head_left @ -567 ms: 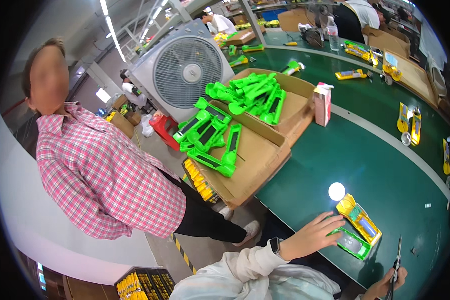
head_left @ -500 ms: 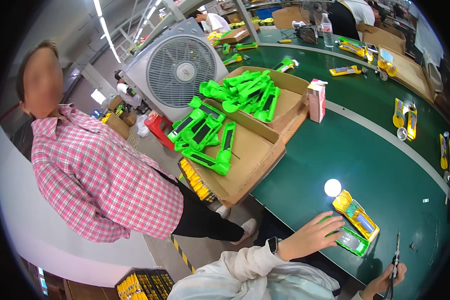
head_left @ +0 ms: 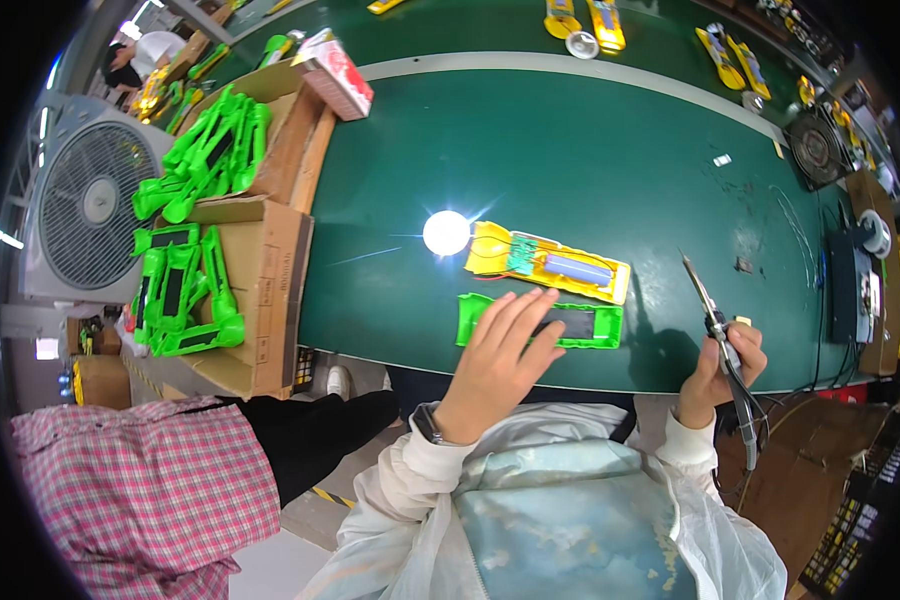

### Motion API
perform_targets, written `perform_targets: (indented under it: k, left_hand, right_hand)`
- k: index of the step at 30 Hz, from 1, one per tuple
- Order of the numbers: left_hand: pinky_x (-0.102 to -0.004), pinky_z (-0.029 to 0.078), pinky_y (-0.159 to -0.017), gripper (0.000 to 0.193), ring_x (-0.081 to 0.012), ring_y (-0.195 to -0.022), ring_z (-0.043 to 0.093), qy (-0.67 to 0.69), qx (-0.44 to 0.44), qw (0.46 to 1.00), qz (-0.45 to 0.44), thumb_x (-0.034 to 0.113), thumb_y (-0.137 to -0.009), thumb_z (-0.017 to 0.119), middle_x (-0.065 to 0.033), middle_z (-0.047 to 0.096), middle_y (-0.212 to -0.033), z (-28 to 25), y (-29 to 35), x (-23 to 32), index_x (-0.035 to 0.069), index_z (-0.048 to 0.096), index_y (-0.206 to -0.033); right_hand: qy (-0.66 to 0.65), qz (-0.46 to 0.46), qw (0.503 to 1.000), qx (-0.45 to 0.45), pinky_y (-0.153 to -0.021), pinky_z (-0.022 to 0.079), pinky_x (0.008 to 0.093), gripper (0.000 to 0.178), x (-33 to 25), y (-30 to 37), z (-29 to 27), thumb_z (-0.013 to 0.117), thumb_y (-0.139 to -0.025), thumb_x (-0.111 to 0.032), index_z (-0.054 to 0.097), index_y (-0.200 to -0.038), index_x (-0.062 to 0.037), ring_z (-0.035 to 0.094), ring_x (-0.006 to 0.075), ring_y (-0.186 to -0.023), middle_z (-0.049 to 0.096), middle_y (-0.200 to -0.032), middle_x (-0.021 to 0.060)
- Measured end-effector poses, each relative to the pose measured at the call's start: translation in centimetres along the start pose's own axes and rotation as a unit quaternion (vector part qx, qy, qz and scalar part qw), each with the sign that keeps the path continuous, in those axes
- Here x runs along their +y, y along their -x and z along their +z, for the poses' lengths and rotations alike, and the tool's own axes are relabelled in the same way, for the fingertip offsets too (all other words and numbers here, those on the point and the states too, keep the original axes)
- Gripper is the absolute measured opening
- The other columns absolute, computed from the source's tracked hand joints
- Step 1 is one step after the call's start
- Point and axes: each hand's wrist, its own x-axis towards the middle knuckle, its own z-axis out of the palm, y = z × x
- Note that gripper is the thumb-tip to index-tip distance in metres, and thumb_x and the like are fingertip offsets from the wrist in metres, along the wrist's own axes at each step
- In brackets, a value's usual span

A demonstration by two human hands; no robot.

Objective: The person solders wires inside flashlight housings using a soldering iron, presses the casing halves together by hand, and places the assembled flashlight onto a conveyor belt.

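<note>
Swung to the right, the view now faces the bench [head_left: 620, 150]. The left hand [head_left: 500, 370] is over a green plastic shell [head_left: 582, 325], fingers spread. The right hand [head_left: 725, 365] pinches a soldering iron [head_left: 708, 308]. Just past the green shell lies a yellow shell [head_left: 565, 287].

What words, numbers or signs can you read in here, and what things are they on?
Cardboard box: dark print on its side, which I won't copy.
Pink-and-white carton: printing too small and blurred to read.
Fan: a mark on its hub, too blurred to read.
Green shell and yellow casing: no readable writing.
</note>
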Motion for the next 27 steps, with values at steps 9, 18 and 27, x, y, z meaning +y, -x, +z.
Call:
perform_targets:
  k: [9, 18, 27]
  left_hand:
    - [-0.0456, 0.038, -0.093, 0.051, -0.0249, -0.104, 0.049, -0.08, -0.057, 0.995, -0.005, 0.015, -0.072, 0.066, -0.0112, 0.05, -0.108, 0.1, -0.6, 1.3, 0.021, 0.054, -0.121]
    - [-0.0457, 0.035, -0.094, 0.041, -0.0262, -0.105, 0.046, -0.083, -0.072, 0.994, -0.014, 0.011, -0.079, 0.054, -0.0119, 0.048, -0.109, 0.0, -0.5, 1.4, 0.02, 0.056, -0.119]
    - [-0.0452, 0.035, -0.094, 0.036, -0.0267, -0.104, 0.048, -0.064, -0.045, 0.996, -0.034, 0.011, -0.077, 0.06, -0.0119, 0.049, -0.11, 0.0, -0.7, 1.3, 0.017, 0.059, -0.112]
  right_hand:
    - [-0.002, 0.0, 1.0, -0.005, -0.066, 0.039, 0.0288, 0.031, 0.0, 0.3, -0.5, 0.062, -0.078, -0.004, 0.041, -0.101, -0.0052, 0.046, 0.018, -0.074, 0.049, -0.086, 0.0136]
    - [-0.019, 0.023, 1.0, 0.007, -0.067, 0.039, 0.0289, 0.03, -0.5, 0.6, -0.3, 0.061, -0.079, -0.004, 0.041, -0.101, -0.0052, 0.046, 0.0181, -0.074, 0.048, -0.085, 0.0123]
    - [-0.012, 0.011, 1.0, -0.004, -0.067, 0.039, 0.029, 0.03, -0.5, 0.4, -0.1, 0.062, -0.079, -0.005, 0.041, -0.101, -0.0054, 0.047, 0.0184, -0.076, 0.049, -0.087, 0.0128]
